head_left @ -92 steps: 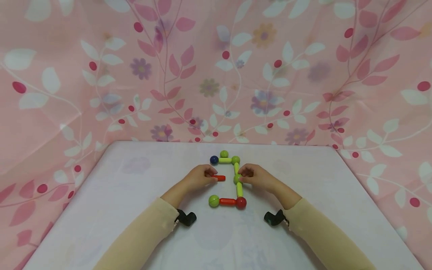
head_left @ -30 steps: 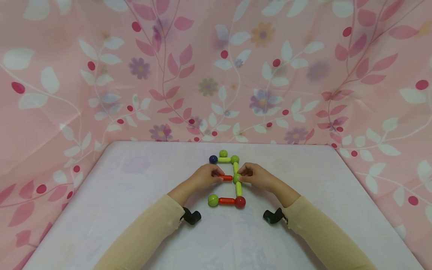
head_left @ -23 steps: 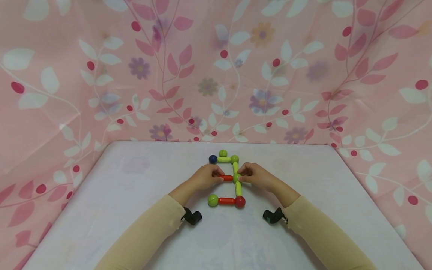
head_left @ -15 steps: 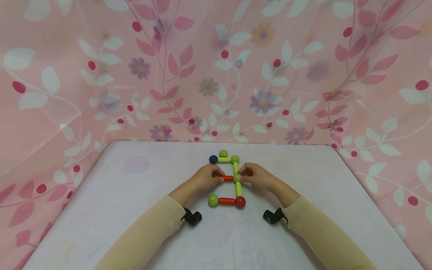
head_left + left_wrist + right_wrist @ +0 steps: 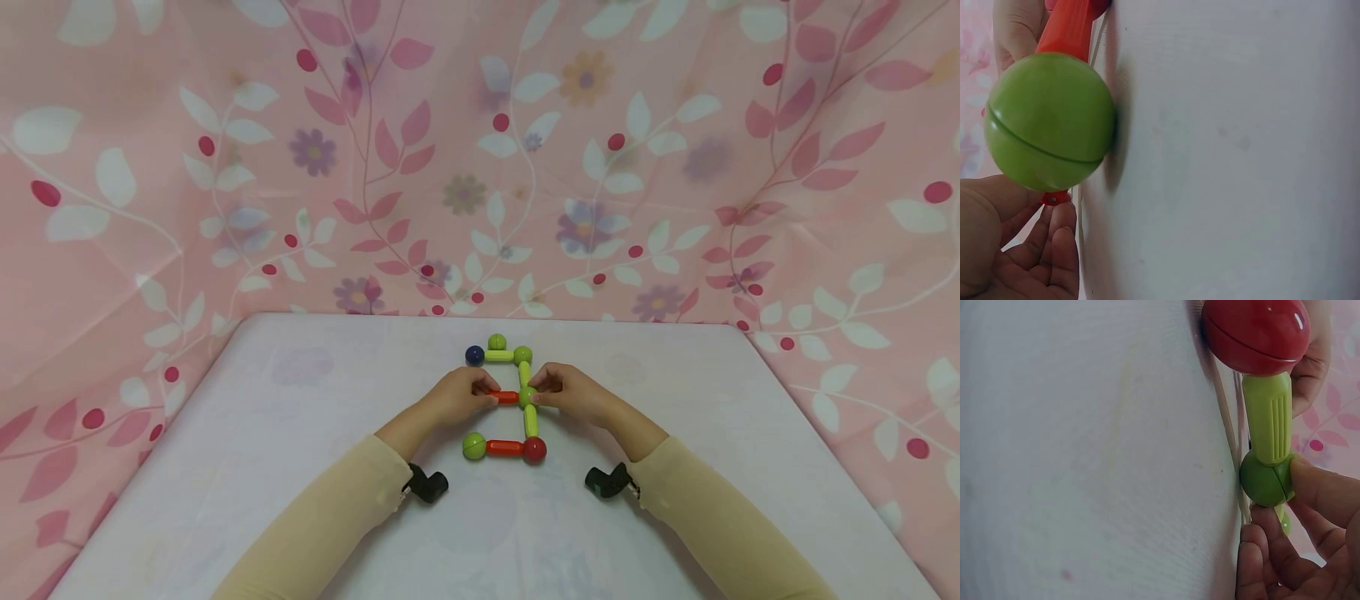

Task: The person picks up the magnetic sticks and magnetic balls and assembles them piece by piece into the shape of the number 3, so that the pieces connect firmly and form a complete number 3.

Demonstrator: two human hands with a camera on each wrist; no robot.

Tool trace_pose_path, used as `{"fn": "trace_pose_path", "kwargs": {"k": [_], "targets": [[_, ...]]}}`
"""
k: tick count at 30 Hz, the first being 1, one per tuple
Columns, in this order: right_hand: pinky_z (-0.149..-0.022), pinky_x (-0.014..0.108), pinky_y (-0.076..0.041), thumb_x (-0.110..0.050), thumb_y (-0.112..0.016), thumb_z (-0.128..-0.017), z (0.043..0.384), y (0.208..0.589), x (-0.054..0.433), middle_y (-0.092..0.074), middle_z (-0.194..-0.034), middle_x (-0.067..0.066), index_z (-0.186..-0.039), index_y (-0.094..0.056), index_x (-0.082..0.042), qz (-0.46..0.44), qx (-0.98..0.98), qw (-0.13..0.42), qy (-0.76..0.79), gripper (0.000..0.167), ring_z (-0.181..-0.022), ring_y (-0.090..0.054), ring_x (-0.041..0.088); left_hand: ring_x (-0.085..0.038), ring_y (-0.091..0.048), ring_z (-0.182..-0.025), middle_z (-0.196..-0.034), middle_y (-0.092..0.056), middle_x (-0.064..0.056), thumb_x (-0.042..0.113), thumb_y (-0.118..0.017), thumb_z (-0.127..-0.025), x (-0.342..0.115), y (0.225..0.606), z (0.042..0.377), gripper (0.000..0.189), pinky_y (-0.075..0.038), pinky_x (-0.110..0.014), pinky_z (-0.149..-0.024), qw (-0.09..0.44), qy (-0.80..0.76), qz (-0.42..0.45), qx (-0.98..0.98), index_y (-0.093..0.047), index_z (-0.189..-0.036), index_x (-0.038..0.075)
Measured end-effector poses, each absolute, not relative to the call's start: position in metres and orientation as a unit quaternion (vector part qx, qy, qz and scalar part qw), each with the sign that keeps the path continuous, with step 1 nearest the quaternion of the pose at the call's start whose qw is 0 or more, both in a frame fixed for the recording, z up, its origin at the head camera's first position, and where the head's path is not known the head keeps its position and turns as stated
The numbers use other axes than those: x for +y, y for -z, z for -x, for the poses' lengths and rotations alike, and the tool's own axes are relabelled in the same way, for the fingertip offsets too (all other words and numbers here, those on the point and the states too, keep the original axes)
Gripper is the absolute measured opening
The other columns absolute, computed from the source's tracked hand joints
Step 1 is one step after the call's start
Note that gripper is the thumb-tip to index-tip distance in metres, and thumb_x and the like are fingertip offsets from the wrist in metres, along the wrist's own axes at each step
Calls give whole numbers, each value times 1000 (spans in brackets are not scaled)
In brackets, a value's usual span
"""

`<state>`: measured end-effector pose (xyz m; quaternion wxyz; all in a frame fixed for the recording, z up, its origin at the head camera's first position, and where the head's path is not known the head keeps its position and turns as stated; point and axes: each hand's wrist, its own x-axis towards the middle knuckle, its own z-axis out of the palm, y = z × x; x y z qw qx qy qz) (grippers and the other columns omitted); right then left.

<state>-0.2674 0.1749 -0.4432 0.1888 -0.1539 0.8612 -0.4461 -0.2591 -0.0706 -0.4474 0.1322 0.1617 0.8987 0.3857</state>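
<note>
My left hand point(image 5: 456, 394) pinches a red rod point(image 5: 507, 397) near its left part. The rod's right end meets a green ball point(image 5: 527, 399), which my right hand point(image 5: 576, 395) grips between thumb and fingers. Yellow-green rods run from that ball, one to a far green ball point(image 5: 522, 356) and one point(image 5: 531, 422) to a red ball point(image 5: 535, 450). In the right wrist view, thumb and fingertips press on the gripped green ball point(image 5: 1263, 481). The left wrist view shows only the held rod's tip point(image 5: 1054, 199); a nearer green ball point(image 5: 1050, 122) hides the remainder.
From the red ball a front red rod point(image 5: 505, 448) leads left to a green ball point(image 5: 475, 447). At the back, a yellow-green rod point(image 5: 498, 356) ends in a dark blue ball point(image 5: 475, 356), with another green ball point(image 5: 497, 342) behind. Everything lies on a white-covered table point(image 5: 300, 467) before a floral curtain.
My left hand has moved right with the red rod, and the gap between its end and the gripped green ball has closed. My right hand has stayed on that ball.
</note>
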Motion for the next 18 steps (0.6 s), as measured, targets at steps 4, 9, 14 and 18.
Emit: {"fn": "trace_pose_path", "kwargs": {"k": [4,9,14,18], "targets": [[-86,33,-49,-14,-72,-94,267,443,175,-65,-103,4,-110,-64,-8,154,862,188,445,19,-96,-58,20,-16,-57,-88,-92,-63,3,17,-72,-94,-71,448,260,13,-50,-31,-83,131,-387,-165,898,-71,-107,14],[-87,34,-50,-15,-72,-94,267,444,176,-66,-104,3,-110,-64,-8,156,862,187,445,19,-97,-59,20,-16,-57,-88,-93,-64,3,17,-72,-94,-70,449,260,13,-50,-32,-84,131,-388,-165,897,-71,-107,14],[-86,33,-49,-15,-71,-94,268,445,177,-65,-104,4,-111,-64,-8,160,859,188,448,20,-97,-58,20,-15,-58,-89,-94,-64,3,19,-71,-94,-71,447,261,14,-50,-31,-84,137,-387,-167,896,-71,-108,14],[-86,33,-49,-15,-71,-94,268,444,177,-65,-104,4,-111,-64,-8,155,858,191,451,19,-97,-58,20,-15,-59,-89,-96,-65,2,22,-69,-96,-73,441,266,16,-52,-29,-81,143,-395,-162,893,-70,-110,13]]}}
